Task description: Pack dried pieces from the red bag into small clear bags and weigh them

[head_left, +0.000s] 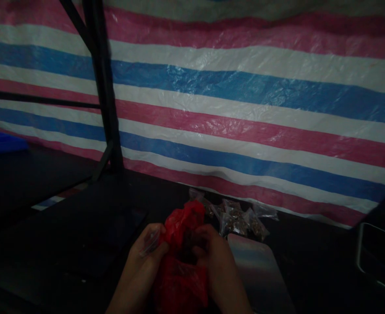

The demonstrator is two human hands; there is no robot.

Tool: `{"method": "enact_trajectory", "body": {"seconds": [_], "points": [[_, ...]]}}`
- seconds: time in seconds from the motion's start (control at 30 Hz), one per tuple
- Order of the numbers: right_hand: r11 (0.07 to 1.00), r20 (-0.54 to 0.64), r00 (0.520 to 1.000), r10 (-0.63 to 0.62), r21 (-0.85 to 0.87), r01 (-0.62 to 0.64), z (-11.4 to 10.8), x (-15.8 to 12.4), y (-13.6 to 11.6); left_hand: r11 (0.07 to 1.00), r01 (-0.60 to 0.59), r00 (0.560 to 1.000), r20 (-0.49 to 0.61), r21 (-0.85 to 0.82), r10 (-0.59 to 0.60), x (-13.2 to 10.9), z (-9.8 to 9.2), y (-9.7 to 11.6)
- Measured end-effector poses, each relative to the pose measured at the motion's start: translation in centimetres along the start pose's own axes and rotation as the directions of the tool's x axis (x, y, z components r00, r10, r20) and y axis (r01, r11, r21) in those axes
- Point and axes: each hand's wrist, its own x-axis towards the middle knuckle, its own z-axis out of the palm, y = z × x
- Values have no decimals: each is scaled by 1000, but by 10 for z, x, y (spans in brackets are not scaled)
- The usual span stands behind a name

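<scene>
A red plastic bag (181, 279) sits low in the middle of the head view, its crumpled top rising between my hands. My left hand (143, 257) grips the bag's left side with closed fingers, and a bit of clear plastic shows at its fingertips. On the right side, my right hand (217, 261) closes on the bag, its fingers curled into the bag's mouth. What is inside the bag is too dark to make out.
Several small clear packets of brown bits (236, 218) lie just behind the hands. A shiny metal plate (261, 274) is to the right. A striped red, white and blue tarp (245, 109) hangs behind. A black frame post (102, 87) stands left; the dark table (64, 235) spreads below.
</scene>
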Motion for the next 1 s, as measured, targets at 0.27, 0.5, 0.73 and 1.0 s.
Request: {"method": "enact_trajectory", "body": {"seconds": [0.27,0.5,0.73,1.0], "points": [[975,101,990,95,190,-113,-25,4,-35,950,-259,965,2,174,262,4,1,-5],[999,134,991,-26,-41,32,-14,-5,-69,904,-288,957,115,316,265,0,2,-12],[913,188,927,-325,-192,359,-5,-1,-68,907,-312,948,160,283,277,-1,5,-10],[942,78,953,-294,-144,303,-19,3,-63,899,-267,964,90,347,251,1,3,-10]]}}
